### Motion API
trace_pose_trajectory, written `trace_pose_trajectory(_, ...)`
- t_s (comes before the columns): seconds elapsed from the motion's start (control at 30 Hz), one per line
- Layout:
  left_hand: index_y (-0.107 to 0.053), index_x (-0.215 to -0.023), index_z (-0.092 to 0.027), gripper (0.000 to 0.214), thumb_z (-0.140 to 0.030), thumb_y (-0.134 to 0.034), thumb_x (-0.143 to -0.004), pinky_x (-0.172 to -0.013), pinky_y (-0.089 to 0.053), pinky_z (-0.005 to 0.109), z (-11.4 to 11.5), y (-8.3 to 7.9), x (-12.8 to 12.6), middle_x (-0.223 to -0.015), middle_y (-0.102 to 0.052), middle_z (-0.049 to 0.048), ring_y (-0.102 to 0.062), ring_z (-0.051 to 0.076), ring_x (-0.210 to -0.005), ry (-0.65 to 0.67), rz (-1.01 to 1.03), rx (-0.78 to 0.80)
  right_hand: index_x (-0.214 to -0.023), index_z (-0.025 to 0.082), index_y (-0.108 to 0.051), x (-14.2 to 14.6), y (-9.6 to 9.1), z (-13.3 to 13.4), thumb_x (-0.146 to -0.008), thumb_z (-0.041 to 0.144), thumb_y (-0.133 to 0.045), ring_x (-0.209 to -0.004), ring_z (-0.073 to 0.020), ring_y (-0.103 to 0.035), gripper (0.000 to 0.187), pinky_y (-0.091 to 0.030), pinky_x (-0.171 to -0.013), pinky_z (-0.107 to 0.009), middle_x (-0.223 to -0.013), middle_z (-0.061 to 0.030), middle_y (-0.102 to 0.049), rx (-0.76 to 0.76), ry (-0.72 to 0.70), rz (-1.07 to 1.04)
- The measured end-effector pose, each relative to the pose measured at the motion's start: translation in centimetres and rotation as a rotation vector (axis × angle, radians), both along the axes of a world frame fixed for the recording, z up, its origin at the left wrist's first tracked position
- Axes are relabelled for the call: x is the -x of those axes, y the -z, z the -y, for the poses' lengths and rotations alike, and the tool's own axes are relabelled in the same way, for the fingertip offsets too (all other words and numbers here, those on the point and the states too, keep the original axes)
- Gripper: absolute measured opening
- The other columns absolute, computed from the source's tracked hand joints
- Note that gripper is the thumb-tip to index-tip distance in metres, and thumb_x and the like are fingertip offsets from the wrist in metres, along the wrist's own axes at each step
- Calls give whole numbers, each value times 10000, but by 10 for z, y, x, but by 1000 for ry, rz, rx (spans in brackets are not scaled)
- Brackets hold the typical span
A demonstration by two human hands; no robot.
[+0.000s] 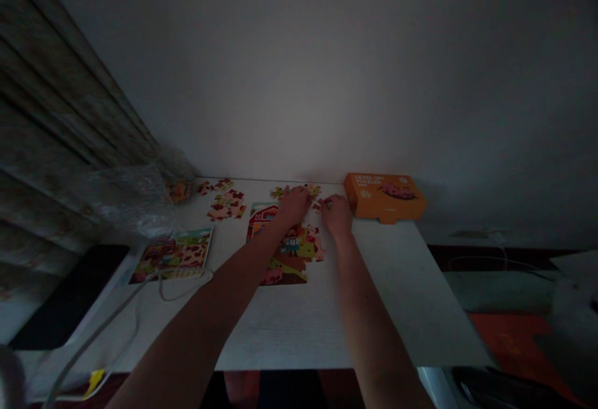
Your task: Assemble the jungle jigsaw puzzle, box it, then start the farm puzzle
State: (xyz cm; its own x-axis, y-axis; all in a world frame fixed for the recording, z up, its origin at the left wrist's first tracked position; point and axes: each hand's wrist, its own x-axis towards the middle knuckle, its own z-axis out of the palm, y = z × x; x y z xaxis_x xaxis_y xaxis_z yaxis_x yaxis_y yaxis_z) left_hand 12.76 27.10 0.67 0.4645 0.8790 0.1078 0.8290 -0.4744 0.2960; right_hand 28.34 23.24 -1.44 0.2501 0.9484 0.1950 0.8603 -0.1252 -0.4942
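A partly assembled jigsaw puzzle [299, 248] lies on the white table, showing a red barn, a figure in blue and pink pigs. My left forearm crosses over it and hides its middle. My left hand [295, 205] is above the puzzle's top edge, its bent fingers apart over loose puzzle pieces [314, 191] near the wall. Just right of it, my right hand [337, 213] has thumb and fingers pinched together on what looks like a small puzzle piece [317, 207]. Dim light blurs the fingertips.
An orange puzzle box [387, 197] stands at the back right. More loose pieces [227, 205] lie left of the puzzle. A picture card [180, 253], a white cable [163, 291], clear plastic wrapping [135, 200] and a black flat object [70, 294] occupy the left side.
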Motion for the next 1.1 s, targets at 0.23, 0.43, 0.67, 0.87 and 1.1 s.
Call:
trace_pose_trajectory(0.23, -585, -1339, -217, 364, -356, -572, -1004, -1162, -348, 543, -20, -1, -6, -1397, -643, 150, -579, 320, -1314, -101, -24, 107, -1019, 175, -752, 1, 1, 0, -944, 272, -582, -1093, -280, -653, 210, -477, -954, -378, -1128, -154, -710, -42, 49, -54)
trace_pose_trajectory(0.43, -624, -1332, -217, 336, -315, -525, -1026, -1089, -406, 464, -19, 1, -2, -1367, -659, 150, -582, 309, -1303, -161, 8, 61, -1026, 176, -737, 2, 2, -3, -918, 228, -596, -1084, -276, -652, 184, -467, -989, -383, -1116, -149, -710, -113, 58, -90)
trace_pose_trajectory(0.67, -656, -1301, -229, 369, -446, -545, -1024, -1107, -336, 512, -14, -4, -1, -1350, -677, 134, -586, 325, -1285, -59, -47, 51, -1039, 181, -730, 1, 5, -2, -920, 244, -597, -1075, -281, -655, 189, -477, -952, -387, -1139, -160, -705, -85, 69, -118)
trace_pose_trajectory(0.87, -652, -1274, -199, 322, -268, -604, -962, -1090, -344, 467, -15, -12, 9, -1232, -732, 132, -636, 294, -1208, -67, -24, -72, -1070, 170, -736, 3, 4, -2, -910, 251, -610, -1111, -296, -647, 220, -467, -977, -399, -1155, -165, -704, -73, 83, -110)
trace_pose_trajectory(1.1, -733, -1093, -210, 231, -204, -566, -933, -1050, -403, 427, 1, -10, 59, -1221, -734, 106, -646, 268, -1189, -176, 165, -45, -1100, 173, -739, 4, 3, -2, -916, 234, -588, -1160, -293, -632, 245, -460, -1011, -396, -1205, -164, -692, -40, 80, -90)
